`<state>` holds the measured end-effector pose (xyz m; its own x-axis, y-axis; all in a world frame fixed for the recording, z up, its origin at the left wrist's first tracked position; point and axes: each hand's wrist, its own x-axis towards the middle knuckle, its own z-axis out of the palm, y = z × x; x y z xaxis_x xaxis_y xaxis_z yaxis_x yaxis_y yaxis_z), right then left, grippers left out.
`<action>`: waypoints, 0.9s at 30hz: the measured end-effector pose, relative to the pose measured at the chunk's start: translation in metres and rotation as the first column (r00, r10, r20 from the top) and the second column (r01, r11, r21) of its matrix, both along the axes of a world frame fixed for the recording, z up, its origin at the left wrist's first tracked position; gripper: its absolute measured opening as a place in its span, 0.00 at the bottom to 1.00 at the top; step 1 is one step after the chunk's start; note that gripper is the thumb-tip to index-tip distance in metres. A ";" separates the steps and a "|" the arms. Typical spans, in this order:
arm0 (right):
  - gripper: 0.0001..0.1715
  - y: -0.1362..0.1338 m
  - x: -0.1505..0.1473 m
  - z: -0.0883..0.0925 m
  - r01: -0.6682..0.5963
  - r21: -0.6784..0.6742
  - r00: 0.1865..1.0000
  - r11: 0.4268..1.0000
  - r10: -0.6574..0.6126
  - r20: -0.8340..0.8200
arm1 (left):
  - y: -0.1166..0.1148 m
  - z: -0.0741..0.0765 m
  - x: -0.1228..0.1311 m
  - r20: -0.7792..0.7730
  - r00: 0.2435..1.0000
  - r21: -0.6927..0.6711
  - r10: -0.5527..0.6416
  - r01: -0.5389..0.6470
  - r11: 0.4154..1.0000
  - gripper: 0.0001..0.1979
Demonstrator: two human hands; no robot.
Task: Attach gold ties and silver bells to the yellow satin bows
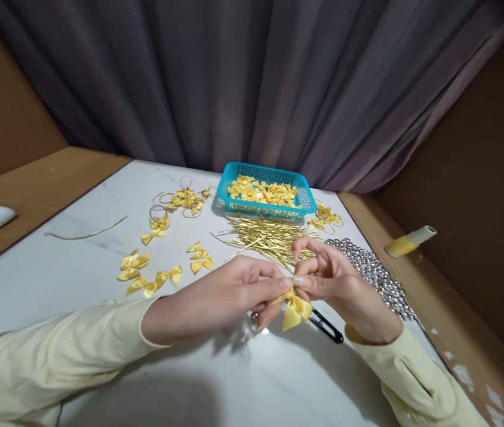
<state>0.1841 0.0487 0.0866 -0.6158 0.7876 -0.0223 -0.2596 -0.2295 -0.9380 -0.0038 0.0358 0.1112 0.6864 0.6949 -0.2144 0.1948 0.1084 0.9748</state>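
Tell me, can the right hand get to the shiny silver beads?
Probably yes: the silver beads lie close beside the right hand, with nothing seen between. But it and the left hand pinch a yellow ribbon bow, so it would likely need to let go first.

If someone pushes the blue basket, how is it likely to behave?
The basket is probably light, since it looks like thin openwork. It seems unlikely to tip, being wide and low. The bows inside may shift, as they lie in a loose heap.
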 end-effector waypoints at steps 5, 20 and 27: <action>0.14 0.002 0.000 -0.003 0.030 -0.005 1.000 1.000 -0.030 0.001 | 0.000 0.000 -0.001 0.008 1.000 0.020 0.006 -0.006 1.000 0.16; 0.15 0.007 0.002 -0.005 0.078 -0.011 0.997 0.997 -0.078 0.021 | 0.000 0.006 -0.001 0.000 1.000 0.020 -0.004 0.004 1.000 0.17; 0.15 0.007 0.005 -0.004 0.089 -0.020 0.996 0.996 -0.089 -0.012 | 0.000 0.008 0.000 0.010 1.000 0.033 -0.011 0.011 0.999 0.18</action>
